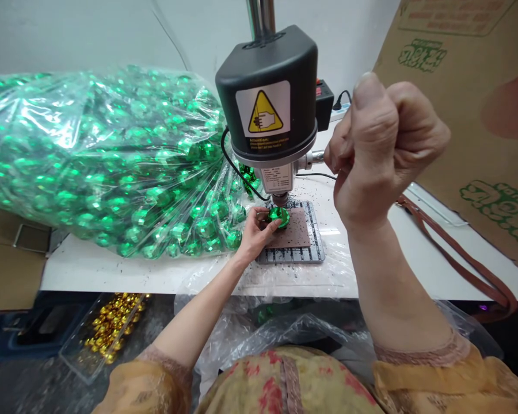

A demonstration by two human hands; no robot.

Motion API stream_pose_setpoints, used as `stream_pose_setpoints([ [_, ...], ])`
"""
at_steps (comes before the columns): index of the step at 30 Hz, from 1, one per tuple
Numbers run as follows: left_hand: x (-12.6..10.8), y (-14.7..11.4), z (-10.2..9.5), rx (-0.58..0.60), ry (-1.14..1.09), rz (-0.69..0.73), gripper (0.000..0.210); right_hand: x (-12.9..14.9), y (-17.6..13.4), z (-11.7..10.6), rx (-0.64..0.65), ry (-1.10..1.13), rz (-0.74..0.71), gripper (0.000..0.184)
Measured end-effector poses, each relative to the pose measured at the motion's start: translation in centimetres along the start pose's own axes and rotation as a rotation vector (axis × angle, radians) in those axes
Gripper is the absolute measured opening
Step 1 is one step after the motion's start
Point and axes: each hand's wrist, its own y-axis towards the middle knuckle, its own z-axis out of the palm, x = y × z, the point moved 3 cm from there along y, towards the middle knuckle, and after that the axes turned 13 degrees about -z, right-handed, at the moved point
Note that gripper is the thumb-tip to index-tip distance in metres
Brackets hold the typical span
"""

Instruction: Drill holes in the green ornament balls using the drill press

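A shiny green faceted ball (280, 217) sits under the chuck of a black bench drill press (266, 98). My left hand (258, 230) grips this ball from the left, thumb in front and fingers behind. Below it lies a brown square board (291, 230) on the slotted metal base (317, 250). My right hand (382, 144) is raised on the right side of the machine, its fingers closed around the metal feed handle (315, 158). The handle's far end is hidden inside the fist. The ball's underside is partly covered by my left hand.
A large clear bag of green faceted balls (103, 161) fills the left of the white table (125, 270). Cardboard (470, 132) stands at the right, near a brown strap (461, 264). Below left, a clear bin (77, 351) holds gold balls. Dark shavings lie around the base.
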Motion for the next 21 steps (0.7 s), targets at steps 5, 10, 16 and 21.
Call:
stream_pose_setpoints([
  [5,0.0,-0.6,0.2,-0.027,0.250,0.094,0.057,0.0,0.0,0.0,0.000,-0.002,-0.011,0.048],
  [10,-0.3,-1.3,0.7,-0.015,0.354,0.153,0.052,0.2,0.1,-0.1,0.005,0.004,-0.007,0.047],
  [16,-0.5,-1.4,1.0,0.030,0.272,0.145,0.052,0.0,-0.2,-0.3,-0.012,0.077,-0.025,0.048],
  [21,-0.5,-1.4,1.1,0.042,0.253,0.150,0.053,0.0,-1.3,-0.7,-0.027,0.076,-0.063,0.053],
])
